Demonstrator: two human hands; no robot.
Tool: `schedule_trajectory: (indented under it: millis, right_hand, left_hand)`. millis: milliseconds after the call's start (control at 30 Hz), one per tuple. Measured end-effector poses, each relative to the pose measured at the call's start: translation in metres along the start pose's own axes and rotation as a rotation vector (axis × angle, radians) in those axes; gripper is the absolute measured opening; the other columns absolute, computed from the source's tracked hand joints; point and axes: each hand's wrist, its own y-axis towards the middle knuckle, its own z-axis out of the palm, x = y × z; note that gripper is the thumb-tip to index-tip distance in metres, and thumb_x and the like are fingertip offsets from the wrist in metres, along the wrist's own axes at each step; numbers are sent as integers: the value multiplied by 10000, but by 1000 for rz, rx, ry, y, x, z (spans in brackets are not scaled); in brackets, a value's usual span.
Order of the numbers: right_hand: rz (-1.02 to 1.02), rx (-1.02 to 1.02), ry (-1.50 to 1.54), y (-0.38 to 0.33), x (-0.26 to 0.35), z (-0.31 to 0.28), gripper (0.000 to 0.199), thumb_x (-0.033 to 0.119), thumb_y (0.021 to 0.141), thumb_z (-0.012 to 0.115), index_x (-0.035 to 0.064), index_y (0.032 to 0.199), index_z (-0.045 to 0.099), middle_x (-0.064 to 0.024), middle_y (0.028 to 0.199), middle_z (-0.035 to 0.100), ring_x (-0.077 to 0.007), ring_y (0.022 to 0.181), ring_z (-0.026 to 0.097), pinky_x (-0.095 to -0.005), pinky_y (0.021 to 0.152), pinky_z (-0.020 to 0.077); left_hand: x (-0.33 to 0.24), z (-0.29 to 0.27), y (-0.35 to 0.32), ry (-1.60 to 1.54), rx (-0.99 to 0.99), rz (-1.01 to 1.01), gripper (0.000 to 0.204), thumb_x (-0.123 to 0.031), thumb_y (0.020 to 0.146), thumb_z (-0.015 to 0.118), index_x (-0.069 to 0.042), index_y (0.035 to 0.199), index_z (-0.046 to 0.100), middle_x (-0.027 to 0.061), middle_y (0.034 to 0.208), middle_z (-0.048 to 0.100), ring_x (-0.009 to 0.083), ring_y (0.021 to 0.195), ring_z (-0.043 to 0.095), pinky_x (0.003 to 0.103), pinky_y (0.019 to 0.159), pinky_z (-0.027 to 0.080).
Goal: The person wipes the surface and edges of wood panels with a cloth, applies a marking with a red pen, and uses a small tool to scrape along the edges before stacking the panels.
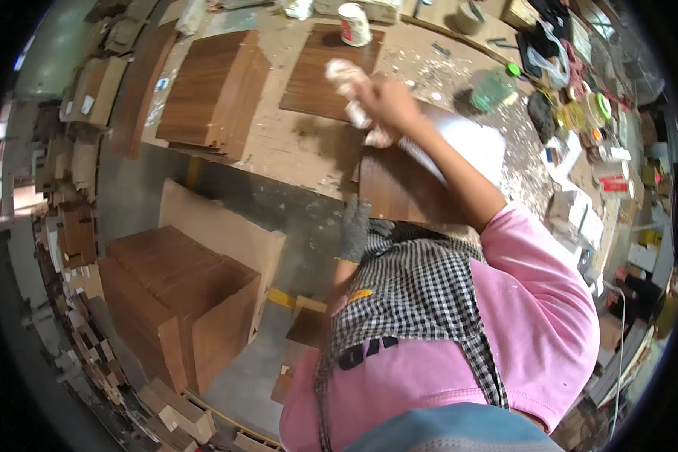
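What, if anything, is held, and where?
The right grip holds a crumpled whitish cloth by its middle; the grey-gloved left grip touches a brown wood-grain panel at its edge; whether it holds is unclear.

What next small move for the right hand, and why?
Probably draw the crumpled cloth inward over the brown panel by the gloved left hand: the right hand grips the cloth near that panel's far left corner.

Place: some kind of woodworking shop
Bench (279, 148): littered with pale chips (526, 184), brown wood-grain panels (202, 90) stacked on it
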Motion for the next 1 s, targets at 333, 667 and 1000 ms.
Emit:
schedule_trajectory:
  millis: [333, 667, 1000]
  right_hand:
    - [94, -349, -306, -121, -208, -43, 418, 190, 936, 537, 10, 1310, 590, -199, 1422, 538, -376, 1318, 491, -504, 1106, 366]
    - [-64, -34, -85, -211, -101, -11, 519, 233, 988, 522, 149, 1495, 450, -151, 1586, 368, -343, 1449, 367, -449, 1211, 277]
    - [567, -395, 9, -235, -166, -81, 715, 439, 904, 678, -49, 1388, 483, -273, 1155, 666, -445, 1069, 640, -472, 908, 512]
  left_hand:
    - [-27, 27, -29, 241, 10, 219, 459, -281, 1018, 573, 16, 1356, 483, 221, 1214, 611, 333, 1031, 663, 384, 828, 582]
    - [-42, 29, -35, -241, -14, -84, 503, -319, 995, 605, 24, 1348, 502, 207, 1217, 610, 328, 1009, 653, 411, 821, 584]
    - [-134, 48, -62, 411, 242, 105, 498, -165, 929, 658, 88, 1329, 503, 199, 1221, 646, 269, 1098, 615, 367, 970, 471]
